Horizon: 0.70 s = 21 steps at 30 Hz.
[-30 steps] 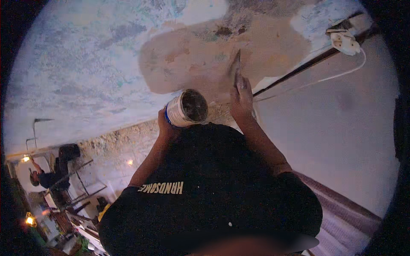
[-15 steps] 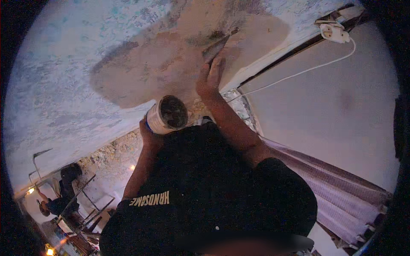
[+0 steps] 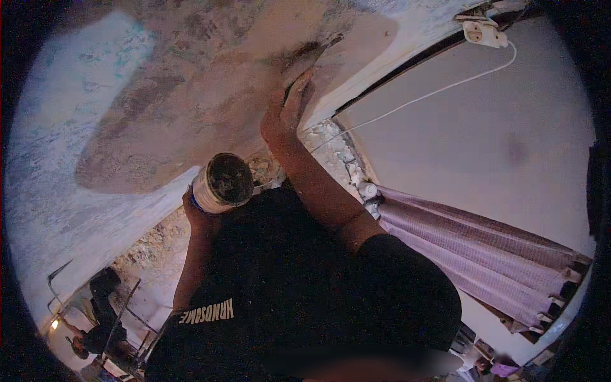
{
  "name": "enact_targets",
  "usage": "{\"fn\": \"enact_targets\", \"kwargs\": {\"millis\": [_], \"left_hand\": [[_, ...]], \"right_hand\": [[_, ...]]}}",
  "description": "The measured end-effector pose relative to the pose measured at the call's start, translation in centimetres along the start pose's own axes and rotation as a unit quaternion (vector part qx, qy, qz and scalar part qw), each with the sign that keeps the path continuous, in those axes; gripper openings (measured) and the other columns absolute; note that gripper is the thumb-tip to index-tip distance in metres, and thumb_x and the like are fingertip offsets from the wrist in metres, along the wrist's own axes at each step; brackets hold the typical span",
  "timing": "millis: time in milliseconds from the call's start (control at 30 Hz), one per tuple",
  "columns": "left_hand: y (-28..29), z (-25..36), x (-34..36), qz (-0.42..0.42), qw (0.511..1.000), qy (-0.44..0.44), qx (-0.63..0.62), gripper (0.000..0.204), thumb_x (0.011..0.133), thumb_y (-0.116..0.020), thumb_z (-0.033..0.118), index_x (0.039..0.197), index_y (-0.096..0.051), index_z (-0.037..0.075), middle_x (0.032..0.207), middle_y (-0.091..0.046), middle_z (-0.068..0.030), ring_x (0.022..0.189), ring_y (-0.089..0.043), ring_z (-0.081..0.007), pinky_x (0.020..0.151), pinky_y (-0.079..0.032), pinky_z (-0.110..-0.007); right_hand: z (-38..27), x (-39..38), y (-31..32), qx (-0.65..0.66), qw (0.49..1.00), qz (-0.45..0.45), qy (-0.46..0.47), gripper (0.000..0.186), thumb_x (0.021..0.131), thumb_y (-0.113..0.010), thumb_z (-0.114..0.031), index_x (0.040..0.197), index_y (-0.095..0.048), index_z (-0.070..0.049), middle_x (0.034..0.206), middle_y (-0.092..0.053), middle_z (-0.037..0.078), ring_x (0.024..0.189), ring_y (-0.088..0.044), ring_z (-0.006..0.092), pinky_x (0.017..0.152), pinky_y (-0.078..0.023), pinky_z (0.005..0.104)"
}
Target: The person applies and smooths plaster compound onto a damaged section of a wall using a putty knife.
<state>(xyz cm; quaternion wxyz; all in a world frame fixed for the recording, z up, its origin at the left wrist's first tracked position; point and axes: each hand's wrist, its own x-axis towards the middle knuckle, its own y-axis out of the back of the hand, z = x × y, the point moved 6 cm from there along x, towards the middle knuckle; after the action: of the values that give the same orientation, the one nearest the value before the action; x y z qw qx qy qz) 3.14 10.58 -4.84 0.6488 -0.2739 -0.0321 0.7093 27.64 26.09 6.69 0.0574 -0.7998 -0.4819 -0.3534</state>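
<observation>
A pale tub with dark grey contents sits tilted in my left hand, whose fingers wrap its side and base. My right hand is raised against the wall, closed round a trowel. Its thin blade lies almost edge-on to the surface and is hard to make out. Around it spreads a brown-grey plaster patch on the mottled pale blue wall.
A white socket block with a cable hangs at upper right beside a plain panel. Broken masonry shows by my right forearm. A purple striped curtain hangs right; another person is at lower left near metal frames.
My right hand and the trowel have moved left. The tub has shifted left and slightly down in the picture, and the whole view has turned somewhat.
</observation>
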Motion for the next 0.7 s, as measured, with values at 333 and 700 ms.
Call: {"fn": "enact_targets", "kwargs": {"millis": [333,700], "left_hand": [[-1.0,4.7,0.0,-0.003,0.829,-0.144,0.54,0.068,0.055,-0.084,0.035,0.11,-0.056,0.007,0.11,-0.064,-0.0077,0.102,-0.061,-0.022,0.09,-0.047,-0.035],[3.4,2.1,1.2,-0.057,0.664,-0.137,0.733,0.078,0.054,-0.082,0.051,0.115,-0.054,0.012,0.107,-0.063,-0.0055,0.104,-0.057,-0.0259,0.09,-0.04,-0.039]], "right_hand": [[-1.2,-0.1,-1.0,0.009,0.997,0.004,-0.074,0.073,0.099,-0.031,-0.042,0.144,-0.004,0.008,0.137,-0.025,0.034,0.122,-0.031,0.0464,0.104,-0.021,0.0493],[-5.2,-1.9,-1.5,0.077,0.984,-0.019,-0.16,0.064,0.1,-0.033,-0.03,0.143,-0.008,0.01,0.14,-0.023,0.035,0.125,-0.031,0.046,0.107,-0.022,0.0472]]}}
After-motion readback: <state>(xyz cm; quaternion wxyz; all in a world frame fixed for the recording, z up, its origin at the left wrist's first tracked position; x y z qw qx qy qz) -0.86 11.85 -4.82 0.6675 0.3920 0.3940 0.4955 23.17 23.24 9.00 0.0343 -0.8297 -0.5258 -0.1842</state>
